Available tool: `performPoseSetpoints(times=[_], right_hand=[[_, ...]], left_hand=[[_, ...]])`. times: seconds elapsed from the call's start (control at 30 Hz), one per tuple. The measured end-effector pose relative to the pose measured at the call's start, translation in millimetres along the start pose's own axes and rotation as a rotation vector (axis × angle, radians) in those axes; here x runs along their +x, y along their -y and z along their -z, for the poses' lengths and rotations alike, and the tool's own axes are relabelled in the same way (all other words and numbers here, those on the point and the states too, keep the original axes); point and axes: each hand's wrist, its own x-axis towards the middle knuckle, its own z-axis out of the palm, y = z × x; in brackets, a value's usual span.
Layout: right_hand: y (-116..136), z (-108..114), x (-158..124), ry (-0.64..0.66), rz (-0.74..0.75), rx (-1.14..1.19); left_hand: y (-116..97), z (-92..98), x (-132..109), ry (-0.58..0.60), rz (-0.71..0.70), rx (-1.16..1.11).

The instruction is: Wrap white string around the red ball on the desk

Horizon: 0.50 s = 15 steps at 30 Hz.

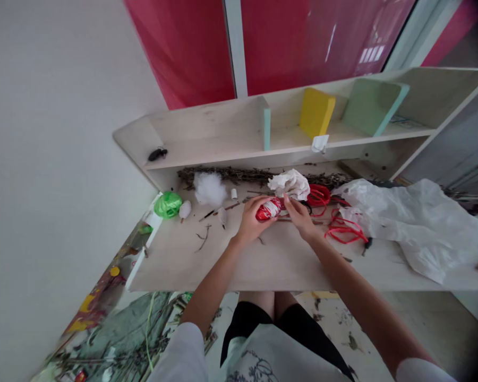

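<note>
— What's in the left hand?
— The red-and-white bundle, fingers curled round its left side, above the desk's middle.
— And the right hand?
— At the bundle's right end, fingers bunched; I can't tell whether they pinch anything.
— Nearby?
— Crumpled paper on the far side, red cord right.

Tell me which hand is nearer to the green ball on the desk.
Left. The left hand, holding the red-and-white bundle, is to the right of the green ball; the right hand is farther right, by the bundle's other end.
</note>
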Motion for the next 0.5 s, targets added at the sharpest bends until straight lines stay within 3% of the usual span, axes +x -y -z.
performPoseSetpoints(times=[0.13, 0.5], right_hand=[[-3.6, 0.6, 1.2, 0.013, -0.003, 0.058], [-5.7, 3.7, 1.4, -0.065, 0.146, -0.009]], left_hand=[[5.8, -5.8, -4.6, 0.143, -0.132, 0.277], [8.8, -12.3, -8.6, 0.049, -0.081, 0.405]])
